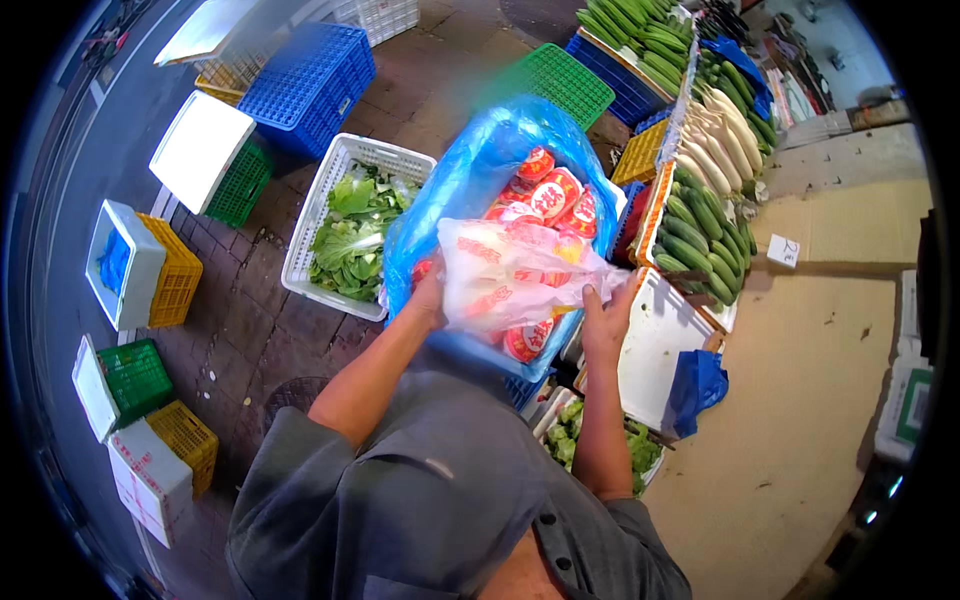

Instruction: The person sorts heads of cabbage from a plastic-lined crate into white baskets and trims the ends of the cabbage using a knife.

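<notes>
A thin white plastic bag (495, 274) with red printing stretches between my two hands. My left hand (430, 296) holds its left edge; the bag and hand hide most of those fingers. At its narrow, bunched right end, my right hand (606, 319) grips the film with the thumb on top. Beneath lies a box lined with a blue plastic bag (457, 172), its film standing up around the rim. Several red-and-white wrapped packages (553, 196) are heaped inside, some hidden by the white bag. What the white bag contains cannot be made out clearly.
On the left stand a white crate of leafy greens (352, 232) and a blue crate (307, 82). Cucumbers (705, 232) and white radishes (716, 139) fill the stall at right. A white foam tray (660, 345) adjoins a tan tabletop (787, 390). Lettuce (566, 431) sits below my right forearm.
</notes>
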Motion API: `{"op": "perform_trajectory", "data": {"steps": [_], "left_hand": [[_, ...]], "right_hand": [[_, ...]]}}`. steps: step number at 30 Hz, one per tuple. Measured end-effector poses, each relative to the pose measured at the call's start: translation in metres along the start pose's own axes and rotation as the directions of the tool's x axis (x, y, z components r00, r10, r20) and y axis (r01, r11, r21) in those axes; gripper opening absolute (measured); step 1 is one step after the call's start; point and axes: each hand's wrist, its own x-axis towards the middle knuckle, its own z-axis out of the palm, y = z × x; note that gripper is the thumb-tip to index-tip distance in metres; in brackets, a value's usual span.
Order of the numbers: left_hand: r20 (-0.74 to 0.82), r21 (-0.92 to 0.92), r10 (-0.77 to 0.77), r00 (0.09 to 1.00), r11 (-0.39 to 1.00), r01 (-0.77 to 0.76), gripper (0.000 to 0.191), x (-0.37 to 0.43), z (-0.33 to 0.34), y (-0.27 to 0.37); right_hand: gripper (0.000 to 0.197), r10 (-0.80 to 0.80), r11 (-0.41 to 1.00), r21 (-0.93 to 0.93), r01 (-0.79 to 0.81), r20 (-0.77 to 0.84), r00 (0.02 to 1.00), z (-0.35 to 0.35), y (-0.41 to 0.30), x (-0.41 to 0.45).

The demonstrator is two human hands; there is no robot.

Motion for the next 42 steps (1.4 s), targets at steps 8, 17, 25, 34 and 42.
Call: {"op": "perform_trajectory", "data": {"steps": [8,17,25,34,42], "left_hand": [[-0.101,0.034,0.060,0.993,0.998,-0.057,0.067,0.007,-0.005,-0.001],[0.070,-0.144,0.083,0.994,0.987,-0.072,0.065,0.019,-0.019,0.015],[-0.063,-0.024,-0.032,0.998,0.999,0.031,0.067,0.021,0.024,0.022],[-0.128,0.156,0.091,0.988,0.985,-0.070,0.056,0.020,0.057,0.010],[-0.121,0.731,0.374,0.919,0.660,-0.172,0.058,0.056,-0.001,-0.011]], "right_hand": [[0.041,-0.547,0.702,-0.233,0.673,0.428,0.720,0.046,-0.037,-0.045],[0.008,-0.167,0.601,-0.351,0.718,0.824,0.542,0.017,0.054,-0.048],[0.016,-0.507,0.827,-0.127,0.547,0.250,0.825,0.046,-0.016,-0.038],[0.076,-0.130,0.947,-0.236,0.216,0.332,0.934,0.080,-0.014,-0.040],[0.087,0.230,0.845,0.364,-0.391,0.414,0.881,0.099,0.010,-0.019]]}}
